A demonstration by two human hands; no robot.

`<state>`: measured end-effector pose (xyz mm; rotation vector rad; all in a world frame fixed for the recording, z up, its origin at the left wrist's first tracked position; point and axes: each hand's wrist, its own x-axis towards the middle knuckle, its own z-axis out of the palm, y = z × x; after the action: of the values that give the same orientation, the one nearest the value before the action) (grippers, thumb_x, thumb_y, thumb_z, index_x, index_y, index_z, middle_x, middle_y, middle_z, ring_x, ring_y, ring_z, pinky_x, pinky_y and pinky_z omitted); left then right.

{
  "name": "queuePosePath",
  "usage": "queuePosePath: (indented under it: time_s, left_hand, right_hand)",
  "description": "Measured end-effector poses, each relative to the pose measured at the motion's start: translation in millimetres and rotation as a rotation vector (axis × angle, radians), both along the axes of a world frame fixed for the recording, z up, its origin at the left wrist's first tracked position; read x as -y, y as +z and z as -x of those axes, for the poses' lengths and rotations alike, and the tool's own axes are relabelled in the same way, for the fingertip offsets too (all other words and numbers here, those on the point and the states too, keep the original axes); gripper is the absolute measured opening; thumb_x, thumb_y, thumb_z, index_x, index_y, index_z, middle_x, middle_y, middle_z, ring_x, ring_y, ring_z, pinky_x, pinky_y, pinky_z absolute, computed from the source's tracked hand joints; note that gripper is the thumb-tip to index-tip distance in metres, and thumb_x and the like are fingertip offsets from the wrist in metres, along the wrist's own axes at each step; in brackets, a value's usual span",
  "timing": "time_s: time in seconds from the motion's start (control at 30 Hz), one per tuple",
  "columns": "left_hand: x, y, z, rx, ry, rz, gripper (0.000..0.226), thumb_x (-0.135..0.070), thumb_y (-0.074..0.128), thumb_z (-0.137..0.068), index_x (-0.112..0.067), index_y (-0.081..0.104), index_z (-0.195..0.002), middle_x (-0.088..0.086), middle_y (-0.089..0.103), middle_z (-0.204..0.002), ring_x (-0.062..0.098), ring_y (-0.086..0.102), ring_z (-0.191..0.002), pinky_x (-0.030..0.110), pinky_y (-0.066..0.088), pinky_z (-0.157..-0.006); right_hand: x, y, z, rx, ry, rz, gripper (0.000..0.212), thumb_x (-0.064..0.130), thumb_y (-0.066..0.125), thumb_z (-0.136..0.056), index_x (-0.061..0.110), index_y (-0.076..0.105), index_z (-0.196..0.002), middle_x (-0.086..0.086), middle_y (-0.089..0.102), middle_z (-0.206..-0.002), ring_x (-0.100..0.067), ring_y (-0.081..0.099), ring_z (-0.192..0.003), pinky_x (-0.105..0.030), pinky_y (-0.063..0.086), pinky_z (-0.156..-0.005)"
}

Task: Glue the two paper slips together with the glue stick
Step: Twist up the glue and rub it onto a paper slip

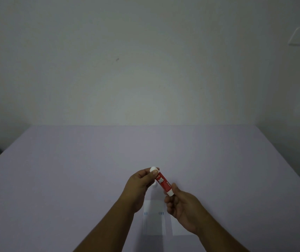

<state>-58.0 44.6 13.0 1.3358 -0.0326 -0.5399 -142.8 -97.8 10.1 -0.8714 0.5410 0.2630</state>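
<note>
Up above the table (72, 170), both hands meet on the glue stick (162, 183), which hangs in the air tilted, its capped end pointing to about 11 o'clock and its base to about 5 o'clock. Its body is red with white lettering, and both ends are white.

At the upper end, the left hand (139, 184) is closed round the cap (153, 169), thumb and fingertips pinching it. Whether the cap is seated or loosened cannot be told. At the lower end, the right hand (183, 210) is closed round the white base, fingers curled about it and the thumb lying along the red body. Both forearms come in from 6 o'clock, the left from about 7 and the right from about 5.

Flat on the table beneath the hands lie two white slips. One slip (153, 220) sits at 6 o'clock from the glue stick, between the two forearms, upright in the view, with small blue marks near its left and right edges. The other slip (177, 228) lies just beside it at 3 o'clock, a narrow strip of table showing between them; the right hand and wrist cover much of it.

The table is pale lilac. Beyond its far edge, at 12 o'clock, a plain pale wall (145, 60) fills the upper half of the view.
</note>
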Motion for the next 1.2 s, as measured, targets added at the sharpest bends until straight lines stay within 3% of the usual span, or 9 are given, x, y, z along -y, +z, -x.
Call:
queuePosePath:
  time_s: [0.13, 0.23, 0.4, 0.53, 0.6, 0.67, 0.8, 1.0, 1.2]
  left_hand:
    - [0, -7, 2, -0.013, -0.013, -0.024, 0.030, -0.032, 0.068, -0.076, -0.015, 0.071, -0.102, 0.000, 0.075, -0.099, 0.016, 0.064, -0.105, 0.018, 0.049, -0.078]
    - [2, -13, 4, -0.050, -0.054, -0.035, 0.021, -0.023, 0.066, -0.084, -0.017, 0.072, -0.103, 0.002, 0.074, -0.102, 0.017, 0.062, -0.109, 0.019, 0.047, -0.084]
    - [-12, -25, 2, -0.056, -0.171, -0.146, 0.053, -0.029, 0.075, -0.075, -0.029, 0.056, -0.125, -0.001, 0.059, -0.122, 0.014, 0.054, -0.114, 0.029, 0.040, -0.097]
    - [-45, -60, 4, 0.087, -0.213, -0.586, 0.045, -0.024, 0.080, -0.071, -0.035, 0.059, -0.109, -0.001, 0.054, -0.120, 0.019, 0.054, -0.107, 0.029, 0.046, -0.084]
    - [-57, -82, 7, 0.301, -0.419, -0.952, 0.058, -0.039, 0.080, -0.068, -0.038, 0.054, -0.120, -0.004, 0.050, -0.129, 0.020, 0.045, -0.121, 0.032, 0.038, -0.098]
    - [-62, -98, 13, 0.432, -0.556, -1.143, 0.078, -0.058, 0.074, -0.063, -0.046, 0.041, -0.133, -0.007, 0.040, -0.140, 0.020, 0.032, -0.129, 0.035, 0.029, -0.107]
    - [-64, -115, 16, 0.535, -0.574, -1.252, 0.093, -0.076, 0.060, -0.055, -0.056, 0.022, -0.138, -0.009, 0.027, -0.147, 0.022, 0.023, -0.130, 0.038, 0.028, -0.106]
    - [-68, -127, 13, 0.712, -0.648, -1.373, 0.094, -0.081, 0.047, -0.061, -0.048, 0.015, -0.143, -0.012, 0.009, -0.158, 0.025, 0.012, -0.140, 0.042, 0.022, -0.110]
    - [-71, -137, 8, 0.788, -0.765, -1.358, 0.095, -0.082, 0.035, -0.070, -0.041, 0.000, -0.147, -0.019, -0.003, -0.158, 0.018, -0.008, -0.147, 0.041, 0.003, -0.117]
  right_hand:
    - [-1, -5, 0, 0.043, -0.013, -0.043, 0.035, 0.032, 0.057, -0.084, 0.003, 0.064, -0.103, -0.018, 0.070, -0.079, -0.022, 0.061, -0.065, -0.030, 0.056, -0.061]
    - [-2, -9, -3, 0.095, -0.052, -0.028, 0.034, 0.026, 0.065, -0.073, 0.003, 0.067, -0.097, -0.017, 0.070, -0.079, -0.017, 0.061, -0.061, -0.027, 0.056, -0.059]
    - [6, -21, -4, 0.050, -0.148, 0.043, 0.020, 0.016, 0.055, -0.089, 0.001, 0.064, -0.099, -0.016, 0.063, -0.081, -0.012, 0.059, -0.056, -0.022, 0.053, -0.052]
    - [15, -36, 1, 0.009, -0.185, 0.077, 0.019, 0.014, 0.052, -0.091, 0.001, 0.061, -0.101, -0.014, 0.062, -0.080, -0.009, 0.055, -0.052, -0.020, 0.052, -0.051]
    - [16, -43, 4, -0.006, -0.168, 0.118, 0.020, 0.013, 0.053, -0.090, 0.000, 0.061, -0.103, -0.013, 0.062, -0.079, -0.010, 0.054, -0.056, -0.021, 0.051, -0.052]
    - [14, -48, 7, -0.012, -0.141, 0.156, 0.019, 0.012, 0.054, -0.088, 0.001, 0.063, -0.102, -0.011, 0.061, -0.078, -0.012, 0.051, -0.060, -0.021, 0.050, -0.053]
    - [10, -56, 9, -0.016, -0.115, 0.182, 0.012, 0.009, 0.058, -0.085, 0.006, 0.066, -0.092, -0.009, 0.061, -0.075, -0.013, 0.051, -0.063, -0.026, 0.046, -0.061]
    - [4, -66, 4, -0.028, -0.118, 0.232, 0.010, 0.007, 0.060, -0.084, 0.011, 0.069, -0.087, -0.005, 0.063, -0.073, -0.014, 0.055, -0.066, -0.027, 0.051, -0.063]
    - [-8, -74, -2, 0.008, -0.002, 0.663, 0.007, 0.012, 0.066, -0.082, 0.018, 0.065, -0.086, -0.010, 0.068, -0.090, -0.019, 0.066, -0.076, -0.019, 0.055, -0.057]
